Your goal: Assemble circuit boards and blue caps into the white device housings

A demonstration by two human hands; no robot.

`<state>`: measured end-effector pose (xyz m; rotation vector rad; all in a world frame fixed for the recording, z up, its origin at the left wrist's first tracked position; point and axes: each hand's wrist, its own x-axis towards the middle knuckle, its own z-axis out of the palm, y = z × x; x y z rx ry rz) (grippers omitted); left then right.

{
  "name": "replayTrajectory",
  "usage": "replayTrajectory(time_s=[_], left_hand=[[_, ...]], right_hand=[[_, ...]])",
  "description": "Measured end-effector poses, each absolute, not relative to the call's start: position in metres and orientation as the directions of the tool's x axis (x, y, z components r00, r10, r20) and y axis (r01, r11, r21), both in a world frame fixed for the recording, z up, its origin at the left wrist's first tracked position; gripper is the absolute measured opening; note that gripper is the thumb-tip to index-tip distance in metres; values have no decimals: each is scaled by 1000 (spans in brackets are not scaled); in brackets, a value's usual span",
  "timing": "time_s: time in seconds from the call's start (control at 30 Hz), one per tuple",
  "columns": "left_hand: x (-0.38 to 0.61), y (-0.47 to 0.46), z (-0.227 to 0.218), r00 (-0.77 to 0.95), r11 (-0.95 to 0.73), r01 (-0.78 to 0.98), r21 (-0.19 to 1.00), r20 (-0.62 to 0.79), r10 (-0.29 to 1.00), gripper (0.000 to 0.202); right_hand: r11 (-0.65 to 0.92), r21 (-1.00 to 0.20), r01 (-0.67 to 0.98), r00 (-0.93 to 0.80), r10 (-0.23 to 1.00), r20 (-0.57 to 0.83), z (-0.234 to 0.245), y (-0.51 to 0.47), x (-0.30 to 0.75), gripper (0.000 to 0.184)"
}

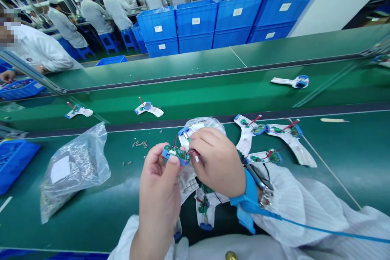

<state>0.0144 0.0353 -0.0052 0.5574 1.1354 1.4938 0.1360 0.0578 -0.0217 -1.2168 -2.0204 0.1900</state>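
Observation:
My left hand (161, 187) pinches a small device housing with a blue rim and a green circuit board (176, 153) inside, thumb in front and fingers behind. At its right end, my right hand (217, 160) is closed, its fingertips pinching a thin red wire (196, 154) with a white tip. A white-and-blue curved housing (184, 132) shows partly behind my right fingers. Below my hands lie more white housings with boards, one with a blue end (206, 226), partly covered by my hands. A blue wrist strap (248, 193) circles my right wrist, its cord trailing right.
A clear bag of small metal screws (82, 170) lies left, with loose screws (140, 144) near it. Several housings (291, 140) sit right, near a thin stick tool (333, 120). Others rest on the green belt (195, 97). Blue bins (196, 20) and co-workers stand beyond.

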Motion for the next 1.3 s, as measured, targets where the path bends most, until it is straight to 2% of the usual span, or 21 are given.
replayTrajectory(time_s=[0.1, 0.17, 0.23, 0.33, 0.43, 0.6, 0.77, 0.87, 1.03, 1.17, 1.3], left_hand=[[5, 36, 1, -279, 65, -382, 922, -182, 943, 35], [-1, 39, 4, -231, 97, -392, 915, -200, 952, 33], [-4, 42, 5, -166, 156, -449, 880, -253, 953, 31], [-5, 45, 3, -80, 238, -537, 809, -330, 941, 30], [-3, 45, 1, -28, 281, -586, 760, -365, 931, 30], [-4, 45, 1, -13, 292, -587, 755, -370, 929, 29], [-1, 41, -7, -67, 219, -477, 851, -284, 956, 26], [2, 34, -11, -90, 133, -368, 920, -178, 980, 28], [7, 20, -2, -8, 100, -234, 967, -105, 994, 28], [8, 17, 3, 25, 16, -143, 990, -12, 1000, 26], [7, 16, 1, 65, 27, -158, 987, -17, 998, 26]], right_hand=[[669, -546, 504, -354, 737, 575, -21, 62, 146, 15], [705, -619, 348, -376, 709, 596, -19, 66, 153, 12], [690, -694, 206, -388, 709, 589, -18, 71, 160, 11], [652, -758, 24, -515, 658, 550, -15, 78, 169, 11], [594, -803, -52, -656, 586, 476, -14, 83, 176, 11], [445, -890, -99, -705, 600, 378, -14, 83, 177, 25], [352, -927, -132, -552, 750, 364, -11, 76, 170, 33], [385, -922, -34, -496, 795, 351, -1, 72, 169, 28], [559, -813, 165, -569, 727, 385, 22, 67, 169, 23], [607, -764, 219, -606, 698, 380, 32, 65, 169, 23], [602, -769, 214, -627, 689, 364, 34, 65, 170, 24]])
